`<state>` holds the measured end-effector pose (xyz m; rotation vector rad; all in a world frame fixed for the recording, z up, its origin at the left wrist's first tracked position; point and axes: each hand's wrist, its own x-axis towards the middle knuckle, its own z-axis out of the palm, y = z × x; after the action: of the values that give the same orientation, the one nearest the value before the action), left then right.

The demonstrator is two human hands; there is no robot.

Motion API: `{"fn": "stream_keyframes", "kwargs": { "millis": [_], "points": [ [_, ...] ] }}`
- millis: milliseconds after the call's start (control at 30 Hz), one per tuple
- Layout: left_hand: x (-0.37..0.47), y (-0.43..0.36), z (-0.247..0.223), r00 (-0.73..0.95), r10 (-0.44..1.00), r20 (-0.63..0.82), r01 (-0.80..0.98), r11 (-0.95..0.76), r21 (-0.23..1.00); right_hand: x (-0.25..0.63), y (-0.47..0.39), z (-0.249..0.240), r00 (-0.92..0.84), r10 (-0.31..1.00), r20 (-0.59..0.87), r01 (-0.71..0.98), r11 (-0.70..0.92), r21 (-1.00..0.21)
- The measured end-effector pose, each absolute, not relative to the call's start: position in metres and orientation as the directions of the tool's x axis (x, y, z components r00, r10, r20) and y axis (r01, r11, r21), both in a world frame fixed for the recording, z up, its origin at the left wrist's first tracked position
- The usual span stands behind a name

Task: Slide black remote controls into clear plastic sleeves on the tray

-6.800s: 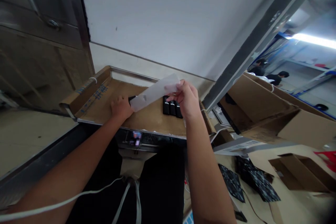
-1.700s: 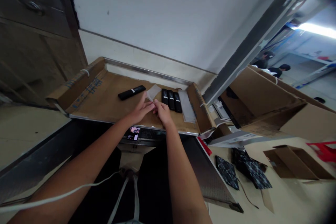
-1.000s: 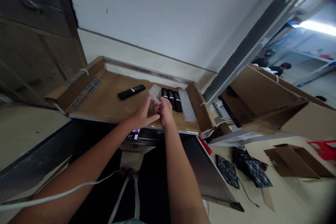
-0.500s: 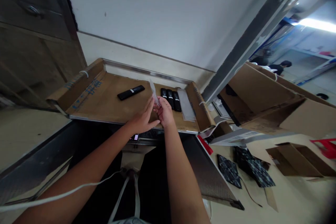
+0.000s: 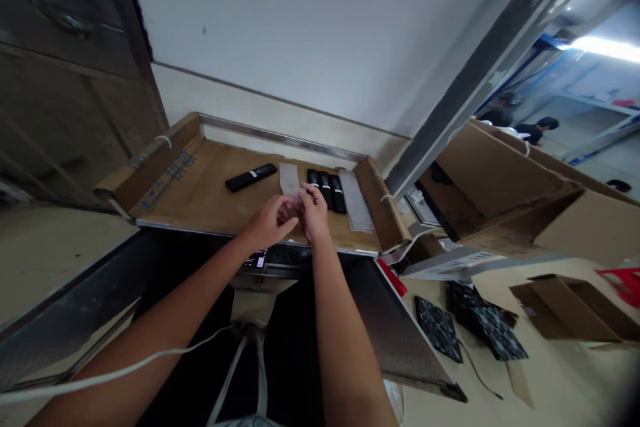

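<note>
A translucent plastic sleeve (image 5: 289,178) lies slanted over the cardboard-lined tray (image 5: 215,203), its near end at my fingers. My right hand (image 5: 314,213) pinches that near end. Just left of it, my left hand (image 5: 273,219) has its fingers curled at the sleeve's edge; whether they grip it is hidden. Three black remote-like devices (image 5: 325,189) stand side by side right of the sleeve. Another black device (image 5: 251,177) lies apart on the left. A stack of flat translucent sleeves (image 5: 356,201) rests by the tray's right side.
Cardboard flaps wall the tray's left and right ends. A large open carton (image 5: 505,187) is at the right, with a smaller carton (image 5: 575,307) and dark patterned bags (image 5: 485,320) on the floor. A lit phone (image 5: 257,259) sits below the tray's front edge. People are in the far background.
The sleeve has tipped from upright to nearly flat, with its face now showing. My left hand's fingers have curled and drawn back slightly to the left. The view has shifted a little.
</note>
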<state>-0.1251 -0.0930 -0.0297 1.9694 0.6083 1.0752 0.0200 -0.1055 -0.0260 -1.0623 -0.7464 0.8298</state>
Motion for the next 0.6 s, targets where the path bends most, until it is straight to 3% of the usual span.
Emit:
{"fn": "stream_keyframes", "kwargs": {
  "millis": [133,300,467,600],
  "points": [
    [-0.126,-0.088,-0.028,0.529,0.759,0.38,-0.022,-0.436,0.9,0.019,-0.103,-0.027,0.447,0.883,0.146,-0.153,0.236,-0.96],
    [-0.127,-0.08,-0.026,0.528,0.827,0.196,-0.147,-0.138,0.979,0.022,-0.103,-0.032,0.608,0.789,0.089,-0.135,0.213,-0.968],
    [-0.126,-0.075,-0.02,0.462,0.886,0.032,-0.126,0.03,0.992,0.015,-0.109,-0.033,0.589,0.804,0.08,0.155,-0.015,-0.988],
    [-0.124,-0.074,-0.018,0.404,0.915,-0.019,-0.1,0.065,0.993,0.012,-0.119,-0.025,0.566,0.822,-0.07,0.116,-0.163,-0.98]
  ]
}}
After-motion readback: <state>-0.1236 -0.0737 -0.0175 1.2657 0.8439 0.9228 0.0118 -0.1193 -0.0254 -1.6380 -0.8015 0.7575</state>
